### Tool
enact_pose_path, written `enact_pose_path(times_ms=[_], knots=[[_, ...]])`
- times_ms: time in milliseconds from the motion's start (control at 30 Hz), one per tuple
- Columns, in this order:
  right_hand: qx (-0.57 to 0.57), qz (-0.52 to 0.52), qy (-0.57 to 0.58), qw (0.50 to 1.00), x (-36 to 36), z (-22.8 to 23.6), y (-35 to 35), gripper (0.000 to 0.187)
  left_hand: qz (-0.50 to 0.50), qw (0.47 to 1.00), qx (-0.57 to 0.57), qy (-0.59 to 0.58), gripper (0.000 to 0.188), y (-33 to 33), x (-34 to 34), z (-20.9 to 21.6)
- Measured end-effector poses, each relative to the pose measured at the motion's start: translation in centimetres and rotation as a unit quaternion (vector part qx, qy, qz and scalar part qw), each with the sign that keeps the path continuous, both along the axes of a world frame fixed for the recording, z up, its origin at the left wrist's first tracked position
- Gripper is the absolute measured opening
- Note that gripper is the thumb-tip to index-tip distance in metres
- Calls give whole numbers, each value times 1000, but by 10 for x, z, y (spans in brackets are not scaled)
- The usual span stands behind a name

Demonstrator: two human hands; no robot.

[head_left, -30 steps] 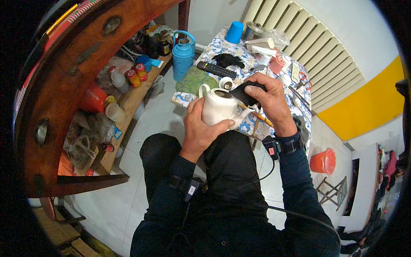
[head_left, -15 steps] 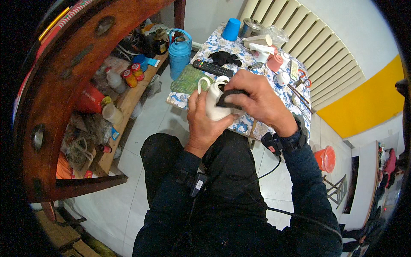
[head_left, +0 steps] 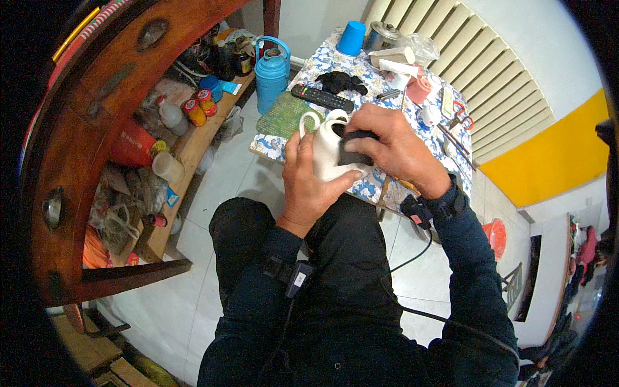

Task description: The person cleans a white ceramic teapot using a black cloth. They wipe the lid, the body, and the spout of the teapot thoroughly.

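A white teapot with a looped handle and an uncovered top is held over my lap, at the near edge of the table. Around its lower body curl the fingers and thumb of my left hand, with the handle rising beside the fingertips. My right hand pinches a folded black cloth and presses it to the pot's right side, just below the opening. Cloth and fingers hide that side of the pot.
The flowered tabletop holds a remote control, green mesh, black fabric, a blue cup and scissors. A blue thermos stands left of it, near a cluttered wooden shelf. Cables trail from my wrists.
My right hand and the black cloth have shifted slightly right and down along the teapot's side. The left hand keeps its hold, and the view has tilted a little.
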State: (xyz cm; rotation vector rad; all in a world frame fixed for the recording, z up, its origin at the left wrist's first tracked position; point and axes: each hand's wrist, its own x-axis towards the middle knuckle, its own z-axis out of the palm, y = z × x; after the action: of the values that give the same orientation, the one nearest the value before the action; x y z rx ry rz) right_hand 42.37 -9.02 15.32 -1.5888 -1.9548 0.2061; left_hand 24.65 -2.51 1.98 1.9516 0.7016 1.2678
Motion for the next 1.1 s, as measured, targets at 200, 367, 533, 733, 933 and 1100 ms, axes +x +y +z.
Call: enact_pose_path(times_ms=[200, 367, 533, 733, 933, 1100], knots=[[-6, 2, -49, 999, -16, 10, 14, 25, -14, 999, 23, 20, 116, 2, -2, 1], [-45, -26, -50, 997, -17, 15, 8, 27, -16, 998, 58, 17, 114, 0, 1, -2], [-46, -105, -99, 989, -25, 3, 38, 32, -24, 999, 44, 0, 114, 3, 1, 1], [43, -176, 10, 983, 5, 14, 13, 25, -17, 997, -70, 2, 103, 12, -3, 8], [54, -301, 235, 923, 2, -22, -28, 18, -124, 942, -290, -113, 73, 19, -14, 14], [104, -195, 442, 869, -31, -52, -35, 6, -191, 876, -369, -245, 62, 17, -16, 10]])
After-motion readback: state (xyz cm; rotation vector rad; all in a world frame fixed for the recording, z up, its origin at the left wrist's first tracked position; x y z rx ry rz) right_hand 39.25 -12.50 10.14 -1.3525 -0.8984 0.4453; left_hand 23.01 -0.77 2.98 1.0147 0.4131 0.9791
